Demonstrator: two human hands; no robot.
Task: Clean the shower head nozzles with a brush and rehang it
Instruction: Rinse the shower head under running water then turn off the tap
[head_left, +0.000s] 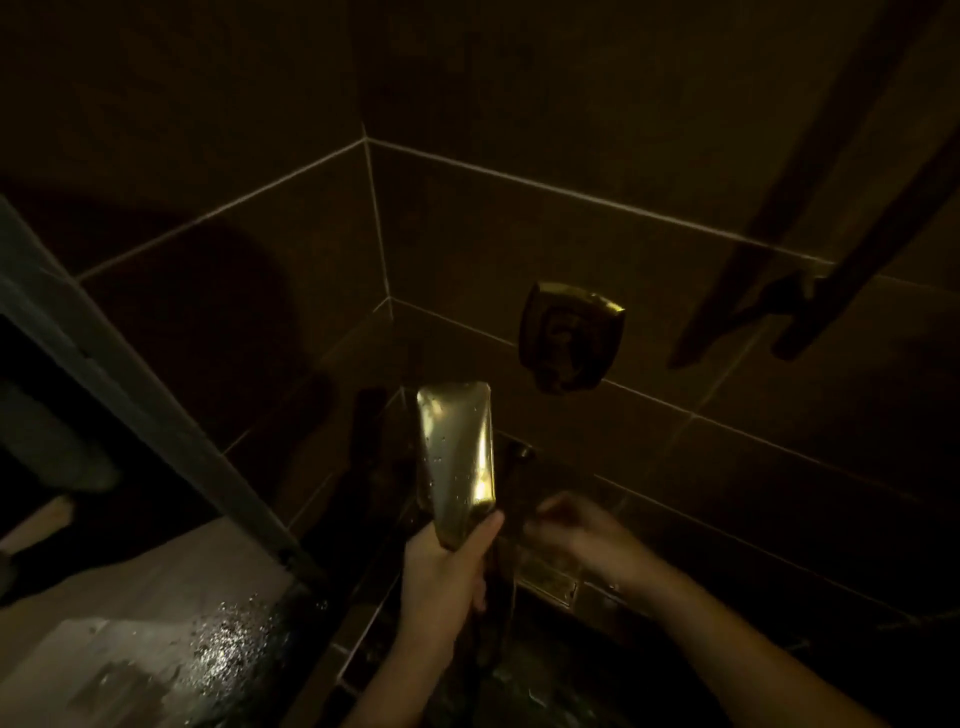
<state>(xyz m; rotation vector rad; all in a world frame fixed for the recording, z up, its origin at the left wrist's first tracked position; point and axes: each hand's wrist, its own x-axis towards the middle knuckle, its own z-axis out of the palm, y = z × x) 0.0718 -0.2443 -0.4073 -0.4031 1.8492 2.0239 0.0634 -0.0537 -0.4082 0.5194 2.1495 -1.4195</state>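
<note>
A shiny rectangular metal shower head stands upright in the dim shower corner, wet with droplets, its back toward me. My left hand grips its handle from below. My right hand is blurred, just right of the handle and low against the tiled wall; whether it holds anything is too dark to tell. No brush can be made out. The nozzle face is hidden from view.
A chrome wall control sits on the dark tiles above right. A dark rail and bracket cross the upper right. A small metal plate lies below my right hand. A glass door frame runs at left, wet floor beneath.
</note>
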